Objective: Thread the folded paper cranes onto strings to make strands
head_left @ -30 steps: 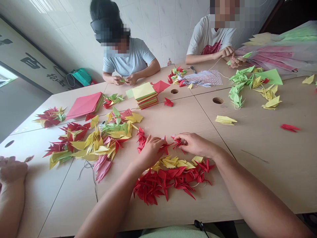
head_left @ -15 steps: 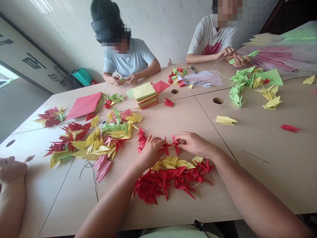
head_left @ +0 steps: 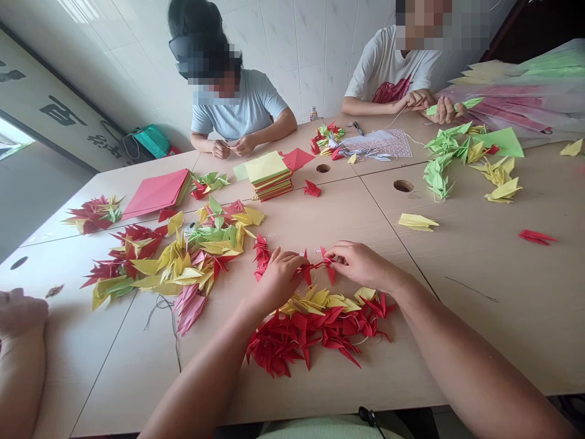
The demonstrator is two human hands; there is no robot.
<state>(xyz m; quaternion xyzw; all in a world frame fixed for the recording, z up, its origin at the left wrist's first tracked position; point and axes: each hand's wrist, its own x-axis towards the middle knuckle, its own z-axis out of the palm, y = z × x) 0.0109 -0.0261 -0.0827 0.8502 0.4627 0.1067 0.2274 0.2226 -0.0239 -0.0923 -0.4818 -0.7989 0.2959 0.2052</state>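
Note:
My right hand (head_left: 361, 263) pinches a red paper crane (head_left: 331, 274) between thumb and fingertips. My left hand (head_left: 280, 281) is closed beside it on another red paper crane (head_left: 306, 272), and its fingers partly hide the paper. Past the left hand lies a short row of red folded cranes (head_left: 261, 253). Under my wrists, nearer to me, runs a string of yellow cranes (head_left: 338, 302). Closest to my body is a heap of red cranes (head_left: 278, 342), with pale thread showing among them.
Mixed cranes (head_left: 183, 259) pile up on the left. Behind them stand stacked red paper (head_left: 158, 189) and stacked coloured squares (head_left: 273, 177). Two people sit across the table, folding or handling thread. Another person's hand (head_left: 22, 311) rests at the left edge. Table holes (head_left: 403, 186) lie beyond my hands.
The crane in my right hand has shifted slightly to the right, and the gap between the two red cranes looks wider. Across the table, the people's hands have moved a little.

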